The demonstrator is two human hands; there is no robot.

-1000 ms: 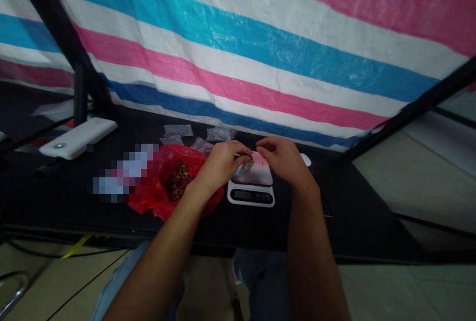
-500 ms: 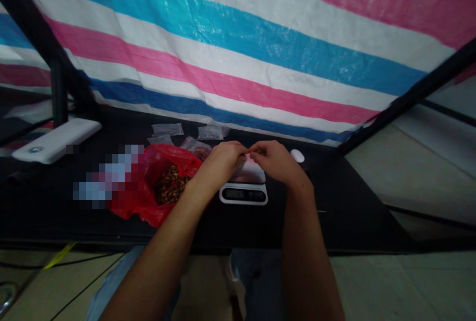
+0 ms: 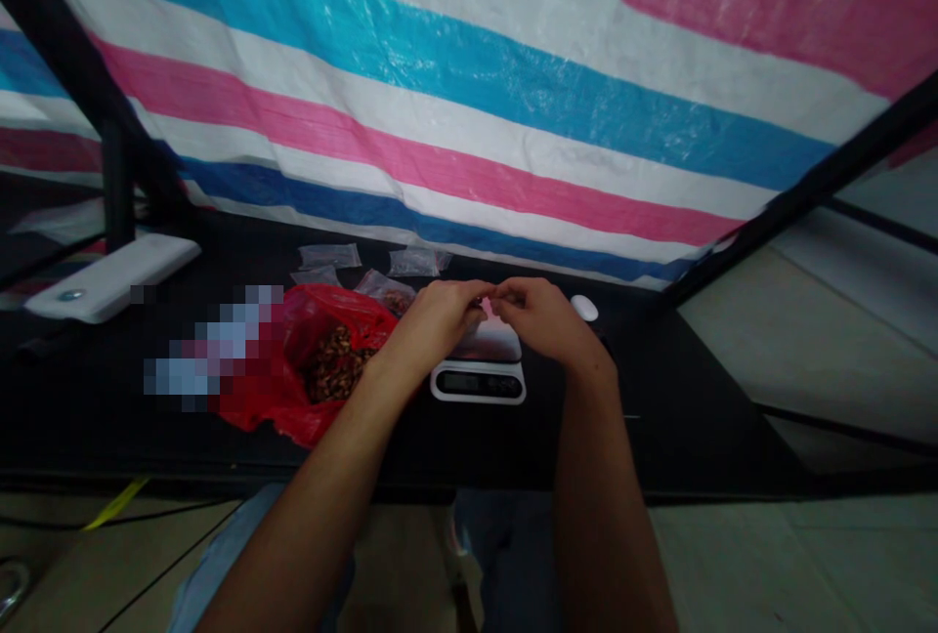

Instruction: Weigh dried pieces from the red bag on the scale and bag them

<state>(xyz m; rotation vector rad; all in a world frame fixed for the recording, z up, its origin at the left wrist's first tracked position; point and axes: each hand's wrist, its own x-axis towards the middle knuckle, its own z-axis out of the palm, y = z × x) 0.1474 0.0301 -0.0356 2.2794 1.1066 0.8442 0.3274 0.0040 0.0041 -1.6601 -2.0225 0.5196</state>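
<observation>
White-rimmed digital kitchen scale (image 3: 478, 381) sitting underneath, mid-table, both hands working directly above its pan (image 3: 488, 345). Left hand (image 3: 432, 325) and right hand (image 3: 542, 320) pinching, curled shut, fingertips (image 3: 488, 293) meeting just over the pan; anything between them hidden, so can't tell what's gripped. Worth keeping the pinch centred over the pan and wrists off the scale, so nothing drops wide or skews the reading. Red plastic bag (image 3: 293, 408) lying open just left of the scale, brown chunky pieces (image 3: 333, 364) showing inside. Small clear plastic bags (image 3: 329, 256) lying behind it. Small white oval object (image 3: 584, 308) sitting right of the pan, white power bank (image 3: 109, 279) off to the far left, pixelated patch (image 3: 212, 345) covering something beside the red bag. Black tabletop (image 3: 660, 418) running under everything; pink, blue and white striped tarpaulin (image 3: 469, 125) hanging ahead, tiled floor (image 3: 806, 555) showing below.
</observation>
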